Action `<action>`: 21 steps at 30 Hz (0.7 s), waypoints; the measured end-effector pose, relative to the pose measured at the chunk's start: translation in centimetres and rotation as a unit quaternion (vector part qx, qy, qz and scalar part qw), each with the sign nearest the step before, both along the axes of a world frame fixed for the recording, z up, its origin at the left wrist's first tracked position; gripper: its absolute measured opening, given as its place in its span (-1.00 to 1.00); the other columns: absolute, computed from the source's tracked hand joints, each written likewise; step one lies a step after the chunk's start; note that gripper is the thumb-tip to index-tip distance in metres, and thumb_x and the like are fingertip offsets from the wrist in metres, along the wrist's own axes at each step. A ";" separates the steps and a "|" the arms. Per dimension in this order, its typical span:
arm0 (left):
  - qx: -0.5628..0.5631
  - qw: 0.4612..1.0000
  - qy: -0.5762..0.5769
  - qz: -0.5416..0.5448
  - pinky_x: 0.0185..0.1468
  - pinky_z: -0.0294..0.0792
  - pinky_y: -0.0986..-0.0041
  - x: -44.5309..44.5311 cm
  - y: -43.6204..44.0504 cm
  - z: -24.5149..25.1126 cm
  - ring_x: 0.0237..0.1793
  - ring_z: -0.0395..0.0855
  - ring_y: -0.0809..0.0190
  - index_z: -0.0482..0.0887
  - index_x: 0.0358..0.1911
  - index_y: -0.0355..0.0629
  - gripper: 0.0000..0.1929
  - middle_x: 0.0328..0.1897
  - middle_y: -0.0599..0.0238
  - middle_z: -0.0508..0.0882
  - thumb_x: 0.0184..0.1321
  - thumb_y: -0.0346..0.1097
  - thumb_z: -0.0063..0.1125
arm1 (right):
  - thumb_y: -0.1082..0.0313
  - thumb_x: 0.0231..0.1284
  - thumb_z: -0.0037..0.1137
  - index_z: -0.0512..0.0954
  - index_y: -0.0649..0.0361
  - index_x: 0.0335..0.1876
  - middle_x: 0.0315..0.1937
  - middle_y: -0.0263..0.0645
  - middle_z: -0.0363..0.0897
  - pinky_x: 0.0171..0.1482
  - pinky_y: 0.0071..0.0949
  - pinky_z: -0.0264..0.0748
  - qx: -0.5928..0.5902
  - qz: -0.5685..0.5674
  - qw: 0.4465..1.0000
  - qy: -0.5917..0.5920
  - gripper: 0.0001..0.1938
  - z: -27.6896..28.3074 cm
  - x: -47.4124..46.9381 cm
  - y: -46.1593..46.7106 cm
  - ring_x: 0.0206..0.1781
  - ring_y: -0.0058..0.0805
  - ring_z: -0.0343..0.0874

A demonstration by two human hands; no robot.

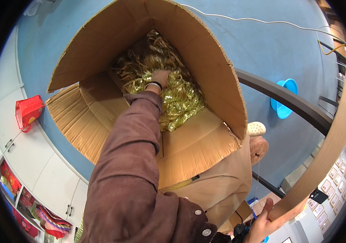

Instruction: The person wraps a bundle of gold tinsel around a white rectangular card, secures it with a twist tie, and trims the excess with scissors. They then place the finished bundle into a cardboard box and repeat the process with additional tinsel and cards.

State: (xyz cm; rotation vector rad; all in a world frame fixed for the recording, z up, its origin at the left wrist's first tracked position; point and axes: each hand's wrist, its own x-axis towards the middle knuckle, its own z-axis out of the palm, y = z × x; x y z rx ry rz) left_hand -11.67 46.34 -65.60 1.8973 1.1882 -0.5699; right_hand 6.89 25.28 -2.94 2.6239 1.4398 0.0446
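Observation:
A large open cardboard box (203, 57) stands before me, its flaps spread towards me. Down inside it lies a heap of shiny gold foil tinsel (182, 103). My left hand (161, 77) reaches deep into the box and touches the tinsel. Its fingertips are hidden, so I cannot tell whether it grips any strands. A dark band and a pale band circle that wrist, below a brown sleeve (130, 139). Off to the right, my right hand (265, 223) holds the wooden table edge (315, 170), thumb raised on the near side and fingers wrapped around it.
A dark metal table leg (282, 97) runs close to the box's right side. Beyond it sits a blue plastic basin (284, 98). A cream clog (256, 129) shows beside the box. A red bag (29, 110) stands by white cabinets (33, 161). A white cable (252, 20) crosses the floor.

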 end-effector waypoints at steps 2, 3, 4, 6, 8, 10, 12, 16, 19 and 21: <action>-0.047 0.997 -0.023 0.048 0.17 0.62 0.07 -0.1 -4.2 1.0 0.18 0.72 -0.13 0.47 0.46 0.02 -0.36 0.26 -0.10 0.69 0.27 -0.47 0.23 | 0.02 0.24 0.44 0.01 0.32 0.66 0.64 0.19 0.02 0.59 0.12 -0.06 -0.011 0.005 1.000 -0.016 0.04 0.0 0.0 -0.1 0.64 0.20 0.02; -0.060 0.997 -0.012 0.040 0.22 0.61 0.10 -0.3 -6.0 1.5 0.14 0.74 -0.12 0.38 0.52 -0.06 -0.31 0.27 -0.14 0.68 0.28 -0.47 0.25 | 0.03 0.24 0.45 0.02 0.32 0.66 0.63 0.18 0.03 0.58 0.12 -0.05 -0.018 0.007 1.000 -0.022 0.04 0.2 0.0 -0.2 0.63 0.20 0.04; -0.115 0.992 0.003 0.045 0.23 0.60 0.10 -0.7 -7.9 2.1 0.15 0.73 -0.10 0.40 0.51 -0.12 -0.31 0.26 -0.18 0.67 0.27 -0.43 0.30 | 0.44 0.32 0.25 0.05 0.22 0.66 0.67 -0.05 0.02 0.62 -0.07 -0.07 0.033 0.023 0.999 -0.027 -0.15 -0.8 0.2 -0.3 0.68 -0.04 0.00; -0.211 0.968 0.003 -0.137 0.33 0.52 0.11 -1.1 -10.0 2.7 0.26 0.65 -0.14 0.33 0.52 -0.28 -0.15 0.33 -0.20 0.62 0.15 -0.22 0.46 | 0.47 0.30 0.25 0.06 0.23 0.66 0.66 -0.03 0.03 0.62 -0.06 -0.05 0.041 0.025 0.999 -0.023 -0.15 -1.1 0.4 -0.7 0.67 -0.03 0.03; -0.285 0.930 -0.097 -0.212 0.41 0.44 0.14 -1.8 -10.8 3.2 0.38 0.55 -0.17 0.19 0.57 -0.33 0.00 0.45 -0.17 0.53 0.09 -0.16 0.52 | 0.48 0.29 0.25 0.07 0.23 0.65 0.65 -0.02 0.04 0.61 -0.06 -0.03 0.048 0.016 0.999 -0.016 -0.16 -1.3 0.5 -1.1 0.66 -0.02 0.04; -0.301 0.936 -0.115 -0.142 0.47 0.36 0.16 -2.4 -9.9 3.7 0.46 0.45 -0.16 0.11 0.60 -0.29 0.09 0.53 -0.20 0.42 0.03 -0.22 0.58 | 0.47 0.31 0.26 0.09 0.25 0.64 0.64 -0.01 0.06 0.60 -0.04 -0.01 0.057 -0.011 0.998 -0.009 -0.18 -1.5 0.3 -1.4 0.65 -0.01 0.06; -0.278 0.945 -0.172 -0.008 0.50 0.33 0.16 -2.9 -6.3 3.9 0.48 0.42 -0.16 0.08 0.59 -0.28 0.10 0.54 -0.25 0.39 0.00 -0.28 0.60 | 0.46 0.31 0.26 0.12 0.28 0.63 0.64 -0.01 0.06 0.59 -0.05 -0.01 0.078 -0.038 0.996 -0.003 -0.20 -1.5 0.2 -1.3 0.65 0.00 0.06; 0.051 0.985 -0.121 0.111 0.48 0.35 0.09 -3.0 2.7 3.8 0.44 0.45 -0.26 0.19 0.51 -0.23 -0.01 0.43 -0.29 0.49 -0.03 -0.44 0.54 | 0.06 0.22 0.48 0.02 0.35 0.65 0.59 0.22 0.08 0.56 0.14 0.00 0.006 0.019 1.000 -0.022 0.04 -0.6 0.5 -0.8 0.61 0.22 0.08; 0.166 0.965 -0.108 0.171 0.58 0.21 0.00 -3.9 7.7 1.4 0.61 0.10 -0.30 0.12 0.57 -0.04 0.23 0.67 -0.22 0.08 -0.27 -0.32 0.71 | 0.06 0.20 0.51 0.02 0.35 0.64 0.54 0.27 0.14 0.53 0.14 0.07 0.025 -0.016 0.999 -0.017 0.07 -0.5 0.7 -1.6 0.59 0.20 0.09; 0.246 0.960 0.014 0.131 0.60 0.14 -0.13 -4.3 9.5 -1.5 0.66 -0.05 -0.30 0.05 0.62 0.04 0.33 0.71 -0.18 -0.05 -0.33 -0.23 0.76 | -0.04 0.16 0.54 0.01 0.48 0.60 0.47 0.36 0.20 0.49 0.14 0.16 -0.006 -0.019 0.998 -0.067 0.13 -0.3 0.7 -2.6 0.51 0.23 0.22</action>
